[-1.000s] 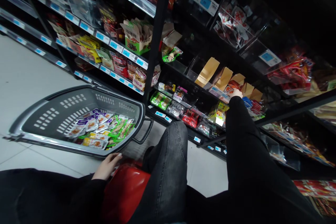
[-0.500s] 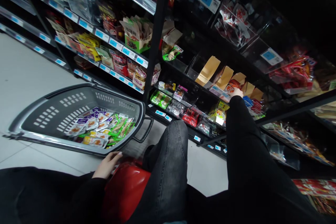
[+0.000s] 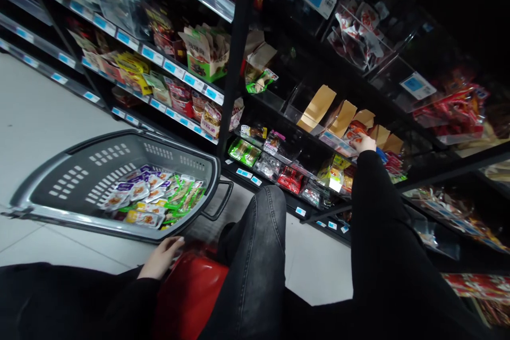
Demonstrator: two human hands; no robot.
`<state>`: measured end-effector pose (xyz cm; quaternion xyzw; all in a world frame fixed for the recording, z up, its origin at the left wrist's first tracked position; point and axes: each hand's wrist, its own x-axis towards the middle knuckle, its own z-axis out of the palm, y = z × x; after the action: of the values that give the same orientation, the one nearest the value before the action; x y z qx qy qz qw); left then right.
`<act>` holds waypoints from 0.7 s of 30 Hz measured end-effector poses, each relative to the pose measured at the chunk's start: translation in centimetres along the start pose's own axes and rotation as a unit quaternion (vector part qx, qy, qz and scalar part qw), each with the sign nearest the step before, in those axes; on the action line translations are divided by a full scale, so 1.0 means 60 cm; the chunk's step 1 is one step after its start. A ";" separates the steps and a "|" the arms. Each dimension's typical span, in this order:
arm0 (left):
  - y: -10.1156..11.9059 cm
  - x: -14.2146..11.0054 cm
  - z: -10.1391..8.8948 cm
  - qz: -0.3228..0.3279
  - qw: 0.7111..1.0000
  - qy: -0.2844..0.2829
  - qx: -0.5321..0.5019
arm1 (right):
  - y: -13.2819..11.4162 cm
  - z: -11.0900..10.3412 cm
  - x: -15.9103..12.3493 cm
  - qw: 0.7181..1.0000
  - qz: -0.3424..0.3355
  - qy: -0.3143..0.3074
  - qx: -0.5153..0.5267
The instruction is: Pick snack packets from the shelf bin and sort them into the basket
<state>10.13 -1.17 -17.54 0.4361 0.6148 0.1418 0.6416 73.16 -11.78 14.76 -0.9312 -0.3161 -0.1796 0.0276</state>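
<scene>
At the middle shelf on the right, my right hand [image 3: 365, 143] is at a small open cardboard box. Its fingers are closed on an orange-red snack packet [image 3: 356, 128] there; the fingertips are partly hidden. Down on the left, my left hand [image 3: 161, 259] lies with its fingers loosely stretched beside a shiny red object [image 3: 199, 281] whose kind I cannot make out. That hand is just below the near rim of a grey shopping basket [image 3: 71, 159]. Inside the basket lie several purple-and-white packets [image 3: 139, 189], green packets [image 3: 185, 194] and yellow-and-white packets [image 3: 145, 213].
Black shelving with a dark upright post [image 3: 238, 53] stands ahead. Red packets [image 3: 290, 179] and green packets [image 3: 244, 152] fill low bins. A clear bin [image 3: 360, 32] hangs over my right arm. My bent knee [image 3: 266, 212] is between both hands. The basket's handle [image 3: 223, 202] points towards the shelf.
My right hand has shifted slightly to the right at the box, and more of its back shows. My left hand has dropped very slightly and stays beside the red object.
</scene>
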 end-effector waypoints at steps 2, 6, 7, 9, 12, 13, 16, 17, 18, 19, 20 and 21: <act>-0.001 0.003 0.000 -0.002 1.000 0.001 0.003 | 0.002 -0.004 -0.006 1.000 -0.003 0.019 0.017; 0.003 0.003 0.002 -0.016 1.000 -0.004 0.006 | -0.003 -0.012 -0.030 0.998 -0.001 0.059 0.024; 0.005 0.002 0.003 -0.016 1.000 -0.003 0.005 | -0.005 -0.013 -0.037 0.998 -0.008 0.065 0.010; 0.008 -0.001 0.004 -0.016 1.000 0.002 0.003 | -0.009 -0.017 -0.046 0.996 -0.035 0.075 -0.031; 0.011 -0.006 0.005 -0.013 1.000 0.006 0.005 | -0.015 -0.024 -0.047 0.991 -0.081 0.062 -0.083; 0.012 -0.008 0.006 -0.012 1.000 0.006 0.009 | -0.016 -0.027 -0.043 0.991 -0.089 0.049 -0.092; 0.014 -0.010 0.006 -0.005 1.000 0.006 0.026 | -0.024 -0.034 -0.025 0.991 -0.075 0.003 -0.106; 0.014 -0.011 0.006 -0.003 1.000 0.003 0.030 | -0.026 -0.035 -0.018 0.992 -0.064 -0.010 -0.106; 0.015 -0.012 0.006 -0.002 1.000 0.000 0.030 | -0.029 -0.035 -0.012 0.993 -0.053 -0.022 -0.101; 0.016 -0.012 0.005 -0.002 1.000 -0.003 0.030 | -0.031 -0.034 -0.007 0.994 -0.040 -0.031 -0.092; 0.016 -0.013 0.005 -0.002 1.000 -0.006 0.029 | -0.033 -0.032 -0.002 0.996 -0.027 -0.035 -0.081; 0.017 -0.013 0.004 -0.002 1.000 -0.008 0.029 | -0.035 -0.029 0.001 0.997 -0.012 -0.037 -0.070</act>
<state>10.52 -1.24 -16.30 0.4543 0.6141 0.1191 0.6343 71.40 -10.38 16.30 -0.9330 -0.3146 -0.1671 -0.0511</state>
